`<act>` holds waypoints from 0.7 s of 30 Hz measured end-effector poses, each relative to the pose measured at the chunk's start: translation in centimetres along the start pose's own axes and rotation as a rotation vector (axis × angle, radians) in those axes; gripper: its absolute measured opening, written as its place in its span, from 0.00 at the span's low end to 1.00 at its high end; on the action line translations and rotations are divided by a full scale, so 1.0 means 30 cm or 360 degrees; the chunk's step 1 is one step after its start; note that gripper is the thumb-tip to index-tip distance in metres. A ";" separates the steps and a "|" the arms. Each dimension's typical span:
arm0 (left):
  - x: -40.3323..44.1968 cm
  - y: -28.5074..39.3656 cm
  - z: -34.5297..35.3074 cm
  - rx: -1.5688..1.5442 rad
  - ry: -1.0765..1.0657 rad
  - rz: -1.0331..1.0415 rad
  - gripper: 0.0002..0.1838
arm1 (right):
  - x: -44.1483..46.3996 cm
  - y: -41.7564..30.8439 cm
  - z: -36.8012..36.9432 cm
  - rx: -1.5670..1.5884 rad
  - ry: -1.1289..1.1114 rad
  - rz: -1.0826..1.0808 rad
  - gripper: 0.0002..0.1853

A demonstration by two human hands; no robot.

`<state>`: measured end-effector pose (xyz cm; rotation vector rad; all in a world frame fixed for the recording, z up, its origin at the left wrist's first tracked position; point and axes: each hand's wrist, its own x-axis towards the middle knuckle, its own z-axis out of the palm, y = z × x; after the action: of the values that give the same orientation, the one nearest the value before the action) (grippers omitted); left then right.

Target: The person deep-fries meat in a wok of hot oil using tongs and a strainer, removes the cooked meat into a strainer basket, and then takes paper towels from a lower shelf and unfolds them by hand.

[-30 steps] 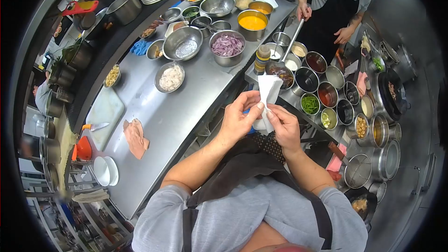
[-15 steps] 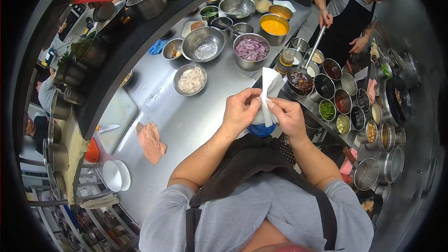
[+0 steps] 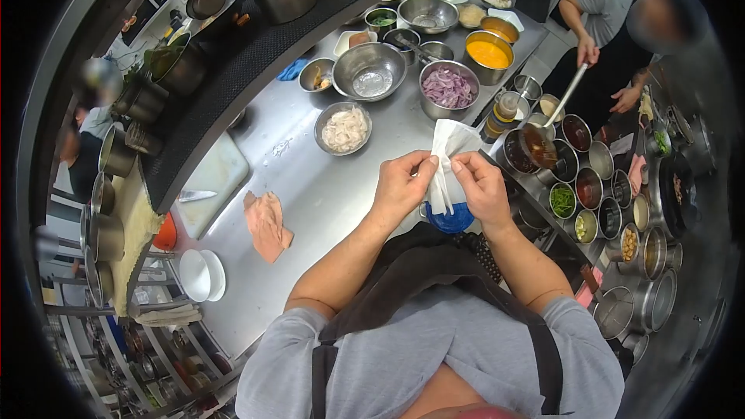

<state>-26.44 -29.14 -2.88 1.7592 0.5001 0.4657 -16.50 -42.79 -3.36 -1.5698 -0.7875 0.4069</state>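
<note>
Between my two hands, in the head view, is a crumpled white paper or cloth point(image 3: 454, 143). My left hand point(image 3: 402, 186) pinches its left edge between thumb and fingers. The right edge is pinched by my right hand point(image 3: 483, 186). Just below the white sheet, a blue round object point(image 3: 452, 219) shows, partly covered by it. A pink cloth point(image 3: 267, 225) lies on the steel table point(image 3: 326, 202) to the left. Beyond my hands are a bowl of pale pieces point(image 3: 343, 129) and a pot of sliced purple onion point(image 3: 448, 89).
A co-worker point(image 3: 605, 31) at the upper right holds a ladle point(image 3: 538, 146) over several sauce pots. A cutting board point(image 3: 221, 178) with a knife point(image 3: 197, 195) lies at the left, near white bowls point(image 3: 195, 275). A dark shelf point(image 3: 225, 70) curves above the table.
The view has shifted, so the table and pots appear farther right. My hands still hold the white sheet, now more spread below. The co-worker's ladle has tilted and lifted.
</note>
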 end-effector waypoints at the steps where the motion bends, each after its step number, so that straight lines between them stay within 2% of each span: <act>1: 0.004 -0.013 -0.004 -0.0047 0.0007 0.0001 0.13 | 0.003 0.002 0.006 -0.0026 0.0007 -0.0022 0.09; 5: 0.020 -0.026 -0.015 -0.0154 -0.0045 -0.0093 0.14 | 0.013 -0.006 0.030 0.0046 0.0057 -0.0089 0.09; 8: 0.028 -0.024 -0.009 -0.0182 -0.0057 -0.0065 0.16 | 0.024 0.008 0.014 -0.0065 -0.0046 -0.0144 0.09; 11: 0.037 -0.022 -0.013 -0.0218 -0.0128 -0.0112 0.16 | 0.027 -0.002 0.000 0.0088 -0.0024 0.0040 0.08; 13: 0.045 -0.037 -0.012 -0.0525 -0.0104 -0.0227 0.13 | 0.033 0.026 -0.006 0.0464 0.0005 0.0135 0.06; 14: 0.052 -0.050 -0.017 -0.0525 -0.0107 -0.0225 0.13 | 0.035 0.029 -0.013 0.0463 0.0009 0.0133 0.06; 17: 0.072 -0.046 -0.043 -0.0811 0.0053 -0.0177 0.08 | 0.047 0.034 -0.033 0.0686 0.0212 0.0137 0.04; 21: 0.082 -0.023 -0.063 -0.0923 0.0105 -0.0150 0.07 | 0.061 0.052 -0.030 0.0525 0.0412 -0.0201 0.03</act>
<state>-25.50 -26.11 -3.00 1.1628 0.4373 0.5397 -14.24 -42.18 -4.40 -1.2270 -0.5819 0.2217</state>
